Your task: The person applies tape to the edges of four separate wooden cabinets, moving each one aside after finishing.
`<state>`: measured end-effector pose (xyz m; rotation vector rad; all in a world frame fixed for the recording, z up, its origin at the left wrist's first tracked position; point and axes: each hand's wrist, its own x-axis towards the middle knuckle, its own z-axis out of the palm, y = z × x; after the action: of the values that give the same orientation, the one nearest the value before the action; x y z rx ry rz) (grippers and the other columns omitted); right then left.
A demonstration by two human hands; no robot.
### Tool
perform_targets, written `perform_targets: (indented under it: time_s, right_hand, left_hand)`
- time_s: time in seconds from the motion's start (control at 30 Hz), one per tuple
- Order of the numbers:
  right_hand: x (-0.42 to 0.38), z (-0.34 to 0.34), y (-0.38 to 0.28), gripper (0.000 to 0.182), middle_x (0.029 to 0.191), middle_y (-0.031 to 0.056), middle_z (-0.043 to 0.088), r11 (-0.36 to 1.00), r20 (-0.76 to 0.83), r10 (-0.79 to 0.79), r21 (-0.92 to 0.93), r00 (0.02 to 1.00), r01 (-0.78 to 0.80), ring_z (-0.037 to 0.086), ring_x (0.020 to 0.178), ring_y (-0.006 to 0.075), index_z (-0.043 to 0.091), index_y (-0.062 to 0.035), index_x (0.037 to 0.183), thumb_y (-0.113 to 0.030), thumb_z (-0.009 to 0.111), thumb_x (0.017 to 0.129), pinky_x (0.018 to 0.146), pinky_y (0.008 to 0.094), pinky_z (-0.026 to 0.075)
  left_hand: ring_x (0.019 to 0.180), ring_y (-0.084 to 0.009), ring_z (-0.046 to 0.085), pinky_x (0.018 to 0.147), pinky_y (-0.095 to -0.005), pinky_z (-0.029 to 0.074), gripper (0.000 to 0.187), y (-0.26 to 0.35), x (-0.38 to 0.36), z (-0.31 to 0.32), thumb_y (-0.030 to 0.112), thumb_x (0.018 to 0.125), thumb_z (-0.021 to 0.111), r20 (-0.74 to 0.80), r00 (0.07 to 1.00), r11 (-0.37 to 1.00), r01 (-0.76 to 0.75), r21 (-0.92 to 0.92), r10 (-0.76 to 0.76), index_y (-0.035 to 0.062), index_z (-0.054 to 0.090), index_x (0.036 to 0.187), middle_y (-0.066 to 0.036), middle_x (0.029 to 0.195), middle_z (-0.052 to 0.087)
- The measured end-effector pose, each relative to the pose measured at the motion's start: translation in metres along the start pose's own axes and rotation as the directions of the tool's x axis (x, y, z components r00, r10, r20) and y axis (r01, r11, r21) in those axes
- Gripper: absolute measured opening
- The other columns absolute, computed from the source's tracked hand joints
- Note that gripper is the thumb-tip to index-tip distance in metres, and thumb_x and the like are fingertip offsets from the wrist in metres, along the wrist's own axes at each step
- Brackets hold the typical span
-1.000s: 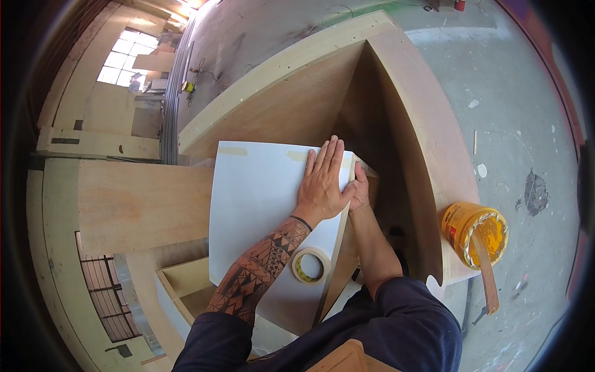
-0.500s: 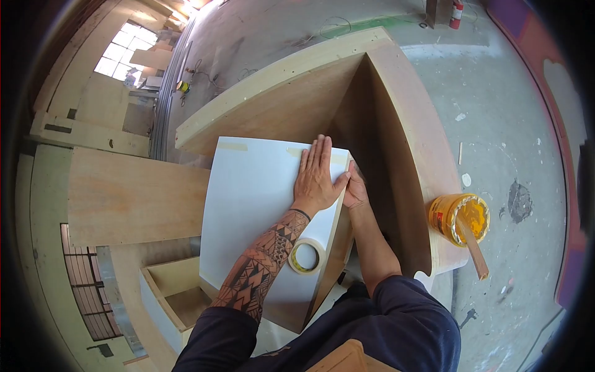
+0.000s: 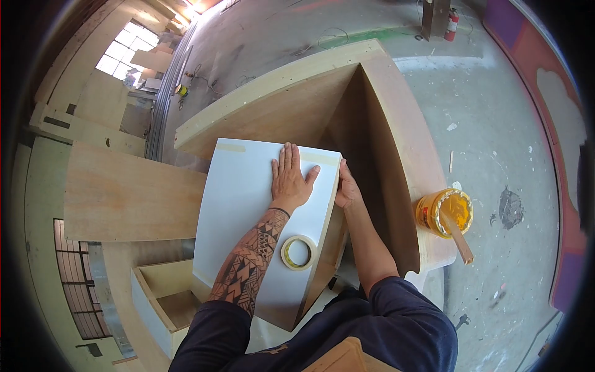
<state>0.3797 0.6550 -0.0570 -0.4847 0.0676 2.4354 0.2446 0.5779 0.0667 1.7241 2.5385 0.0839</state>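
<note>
A wooden box [image 3: 334,239] has a smooth white sheet [image 3: 238,198] over its upward face. Strips of pale masking tape [image 3: 319,159] lie along the sheet's far edge. My left hand [image 3: 290,185] rests flat on the sheet, fingers stretched toward that edge and thumb spread. At the far right corner, my right hand [image 3: 348,186] grips the box's side edge, its fingers partly hidden. A roll of masking tape [image 3: 312,253] lies on the sheet, right of my left forearm.
Beyond the box stands a large open wooden cabinet frame [image 3: 396,105]. A yellow paint can [image 3: 427,214] with a wooden stick [image 3: 460,242] sits on its right ledge. An open drawer [image 3: 145,291] is at lower left, near a plywood panel [image 3: 133,198]. A fire extinguisher [image 3: 452,26] stands far off.
My left hand has slid left along the sheet, away from the right corner, uncovering more of the tape strip. My right hand stays at the box's edge. The view has shifted slightly.
</note>
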Motion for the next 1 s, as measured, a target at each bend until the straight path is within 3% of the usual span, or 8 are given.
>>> perform_targets:
  time_s: [0.3,0.37,0.47,0.53,0.6,0.63,0.87,1.0]
  right_hand:
    - [-0.006,0.004,0.002,0.066,0.143,0.0135,0.068,0.983,-0.013,-0.072,-0.172,0.997,0.069,0.064,0.132,0.0270,0.064,-0.0044,0.144,-0.058,0.062,0.106,0.114,0.0453,0.052]
    - [-0.008,0.006,0.005,0.065,0.143,0.0126,0.067,0.973,-0.135,-0.101,-0.222,0.986,0.070,0.064,0.132,0.0263,0.062,-0.0048,0.146,-0.057,0.061,0.107,0.112,0.0445,0.053]
    - [-0.012,0.004,0.006,0.064,0.144,0.0122,0.067,0.970,0.079,-0.132,-0.196,0.988,0.145,0.064,0.132,0.0255,0.060,-0.0056,0.148,-0.056,0.060,0.109,0.111,0.0440,0.054]
    - [-0.021,0.012,0.007,0.063,0.144,0.0118,0.066,0.951,0.080,-0.174,-0.246,0.981,0.189,0.064,0.131,0.0257,0.060,-0.0066,0.149,-0.055,0.060,0.109,0.110,0.0436,0.054]
    - [-0.006,-0.003,0.005,0.062,0.144,0.0117,0.066,0.974,0.057,-0.093,-0.202,0.994,0.103,0.064,0.131,0.0262,0.060,-0.0067,0.149,-0.054,0.060,0.109,0.111,0.0439,0.053]
    - [-0.001,-0.012,0.006,0.061,0.147,0.0097,0.066,0.966,0.066,-0.076,-0.241,0.995,0.090,0.061,0.136,0.0288,0.059,-0.0100,0.150,-0.057,0.051,0.112,0.116,0.0465,0.050]
    - [-0.008,0.005,0.006,0.063,0.145,0.0114,0.068,0.979,-0.022,-0.052,-0.200,0.998,0.047,0.063,0.135,0.0289,0.061,-0.0076,0.148,-0.058,0.049,0.112,0.117,0.0475,0.050]
    - [-0.010,0.002,0.004,0.069,0.153,0.0152,0.061,0.967,-0.130,-0.040,-0.254,0.991,0.005,0.058,0.141,0.0327,0.053,-0.0065,0.155,-0.060,0.045,0.112,0.120,0.0506,0.047]
  left_hand:
    - [0.168,-0.0347,0.011,0.132,-0.0646,0.000,0.096,0.009,0.008,-0.017,0.065,0.109,0.042,0.089,0.972,0.975,0.211,0.071,-0.217,-0.0017,0.015,0.172,-0.021,0.181,0.014]
    - [0.168,-0.0350,0.012,0.132,-0.0663,0.001,0.095,0.024,0.004,-0.020,0.065,0.109,0.043,0.093,0.959,0.962,0.259,0.083,-0.266,-0.0005,0.016,0.172,-0.021,0.181,0.014]
    - [0.167,-0.0394,0.016,0.129,-0.0714,0.009,0.084,0.059,-0.019,-0.015,0.061,0.108,0.048,0.058,0.977,0.978,-0.205,-0.027,0.206,0.0133,0.027,0.173,-0.020,0.180,0.018]
    - [0.166,-0.0384,0.018,0.127,-0.0748,0.011,0.078,0.064,-0.028,-0.005,0.062,0.108,0.048,0.044,0.977,0.978,-0.210,-0.013,0.210,0.0219,0.031,0.173,-0.018,0.180,0.019]
    - [0.166,-0.0375,0.019,0.126,-0.0760,0.011,0.076,0.057,-0.027,-0.018,0.063,0.108,0.047,0.060,0.980,0.981,-0.190,0.023,0.189,0.0252,0.031,0.173,-0.017,0.180,0.020]
    - [0.166,-0.0366,0.021,0.125,-0.0771,0.011,0.075,0.052,-0.028,-0.026,0.063,0.108,0.047,0.081,0.981,0.981,-0.180,0.068,0.174,0.0285,0.031,0.172,-0.017,0.180,0.021]
    - [0.166,-0.0362,0.021,0.127,-0.0765,0.005,0.072,-0.031,-0.029,-0.034,0.065,0.110,0.043,0.074,0.994,0.986,0.069,0.149,-0.081,0.0333,0.028,0.173,-0.010,0.180,0.024]
    - [0.165,-0.0384,0.021,0.128,-0.0749,0.007,0.080,-0.045,-0.025,-0.045,0.069,0.108,0.040,0.037,0.965,0.949,0.249,0.191,-0.261,0.0187,0.033,0.171,-0.016,0.178,0.028]
